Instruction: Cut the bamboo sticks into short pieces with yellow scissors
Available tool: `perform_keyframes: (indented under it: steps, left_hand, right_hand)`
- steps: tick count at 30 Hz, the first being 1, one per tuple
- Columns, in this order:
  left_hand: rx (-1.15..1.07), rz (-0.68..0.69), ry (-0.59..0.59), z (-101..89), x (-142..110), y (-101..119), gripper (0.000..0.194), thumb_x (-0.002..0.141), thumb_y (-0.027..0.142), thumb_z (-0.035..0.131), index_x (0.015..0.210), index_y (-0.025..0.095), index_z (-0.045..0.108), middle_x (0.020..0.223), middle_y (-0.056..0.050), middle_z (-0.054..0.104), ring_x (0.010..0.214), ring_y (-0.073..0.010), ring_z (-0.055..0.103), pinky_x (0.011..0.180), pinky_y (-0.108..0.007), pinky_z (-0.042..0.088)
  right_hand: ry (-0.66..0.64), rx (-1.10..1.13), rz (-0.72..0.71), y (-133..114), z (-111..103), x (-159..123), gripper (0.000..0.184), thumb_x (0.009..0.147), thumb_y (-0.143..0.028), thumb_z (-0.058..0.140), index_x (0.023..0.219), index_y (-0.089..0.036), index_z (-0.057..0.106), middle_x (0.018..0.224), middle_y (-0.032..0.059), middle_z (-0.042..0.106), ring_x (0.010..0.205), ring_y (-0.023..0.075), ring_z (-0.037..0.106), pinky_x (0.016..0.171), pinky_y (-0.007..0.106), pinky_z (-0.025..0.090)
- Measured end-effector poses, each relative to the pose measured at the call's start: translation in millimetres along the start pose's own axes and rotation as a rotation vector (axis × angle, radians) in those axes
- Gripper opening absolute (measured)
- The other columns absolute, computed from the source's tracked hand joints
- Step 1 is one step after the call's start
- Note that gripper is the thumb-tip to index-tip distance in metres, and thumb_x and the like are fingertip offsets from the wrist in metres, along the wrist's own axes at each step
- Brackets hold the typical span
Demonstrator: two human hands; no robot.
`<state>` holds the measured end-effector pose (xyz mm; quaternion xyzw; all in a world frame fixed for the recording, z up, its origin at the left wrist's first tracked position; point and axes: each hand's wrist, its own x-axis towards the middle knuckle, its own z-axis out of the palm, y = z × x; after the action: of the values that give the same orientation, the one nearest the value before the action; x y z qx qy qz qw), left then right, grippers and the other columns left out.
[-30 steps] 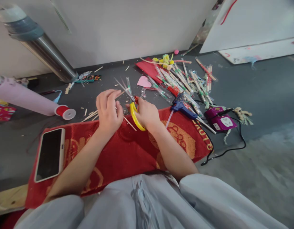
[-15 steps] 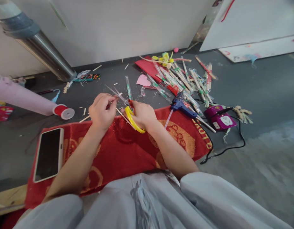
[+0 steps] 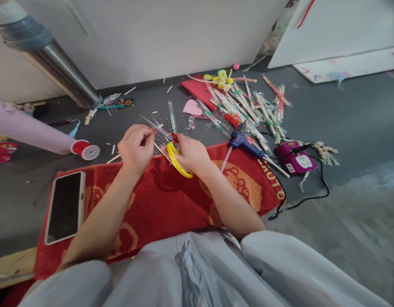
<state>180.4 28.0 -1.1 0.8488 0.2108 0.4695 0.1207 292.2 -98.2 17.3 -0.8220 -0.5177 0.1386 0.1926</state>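
Scissors [image 3: 175, 163]: gripped in right hand [image 3: 192, 154].
Left hand [image 3: 135, 149]: fingers pinched shut; can't tell on what.
Towel [image 3: 171, 200]: red, flat, below.

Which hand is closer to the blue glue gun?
Right. The right hand, holding the yellow scissors, is left of the glue gun; the left hand is farther left, by the blades.

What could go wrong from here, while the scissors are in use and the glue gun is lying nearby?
The pinched fingers of the left hand are close to the blades of the yellow scissors in the right hand, so a slip might cut them. The blue glue gun lies against the wrapped sticks and the red towel; if hot, which I cannot tell, it might mark them.
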Motion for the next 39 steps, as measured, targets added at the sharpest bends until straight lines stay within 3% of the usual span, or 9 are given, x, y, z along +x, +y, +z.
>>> perform_keyframes:
  steps: [5, 10, 21, 30, 34, 39]
  left_hand:
    - [-0.007, -0.006, 0.03, 0.0, 1.8, 3.5, 0.018, 0.085, 0.033, 0.059, 0.069, 0.025, 0.06, 0.073, -0.002, 0.069, 0.07, -0.0164, 0.064, 0.065, -0.032, 0.053]
    - [-0.009, -0.029, 0.019, -1.2, 1.9, 5.4, 0.018, 0.084, 0.036, 0.061, 0.071, 0.025, 0.06, 0.074, -0.003, 0.068, 0.071, -0.0172, 0.063, 0.066, -0.034, 0.053]
    - [-0.057, -0.027, -0.006, -0.8, 1.1, 5.1, 0.018, 0.086, 0.036, 0.059, 0.073, 0.024, 0.063, 0.077, -0.002, 0.069, 0.073, -0.0164, 0.065, 0.071, -0.032, 0.053]
    - [-0.043, -0.07, -0.061, -0.9, -0.6, 6.9, 0.015, 0.086, 0.032, 0.057, 0.076, 0.023, 0.062, 0.078, -0.002, 0.068, 0.074, -0.0162, 0.063, 0.072, -0.031, 0.051]
    - [-0.01, -0.054, -0.043, -2.7, 0.2, 7.8, 0.015, 0.087, 0.032, 0.057, 0.076, 0.022, 0.063, 0.077, -0.002, 0.069, 0.073, -0.0155, 0.063, 0.071, -0.029, 0.05]
    - [0.006, -0.041, -0.03, -4.8, 3.3, 7.0, 0.019, 0.086, 0.036, 0.057, 0.073, 0.023, 0.063, 0.076, -0.002, 0.071, 0.072, -0.0164, 0.065, 0.069, -0.031, 0.052]
  right_hand:
    - [0.124, 0.05, -0.105, 3.7, 8.7, -1.4, 0.073, 0.086, -0.072, 0.033, 0.119, -0.009, 0.049, 0.111, 0.0166, 0.064, 0.11, 0.027, 0.059, 0.093, 0.036, 0.043]
    - [0.169, 0.063, -0.142, 6.1, 10.6, -1.4, 0.072, 0.086, -0.071, 0.035, 0.119, -0.008, 0.049, 0.115, 0.0174, 0.06, 0.112, 0.0276, 0.056, 0.098, 0.038, 0.041]
    - [0.116, 0.063, -0.125, 5.1, 6.2, -1.9, 0.071, 0.087, -0.071, 0.033, 0.116, -0.009, 0.05, 0.11, 0.0167, 0.062, 0.107, 0.027, 0.059, 0.093, 0.037, 0.042]
    - [-0.005, 0.056, 0.024, -4.5, 1.1, -1.2, 0.057, 0.091, -0.064, 0.036, 0.105, -0.012, 0.054, 0.103, 0.0143, 0.068, 0.093, 0.0259, 0.065, 0.08, 0.033, 0.044]
    - [0.034, 0.086, 0.019, -5.1, 6.0, -0.9, 0.055, 0.091, -0.064, 0.037, 0.104, -0.013, 0.053, 0.099, 0.0128, 0.068, 0.091, 0.0251, 0.065, 0.079, 0.033, 0.045]
    - [0.185, 0.105, -0.082, 0.9, 19.0, 2.2, 0.06, 0.089, -0.067, 0.036, 0.107, -0.012, 0.05, 0.1, 0.0146, 0.064, 0.095, 0.0255, 0.062, 0.084, 0.036, 0.045]
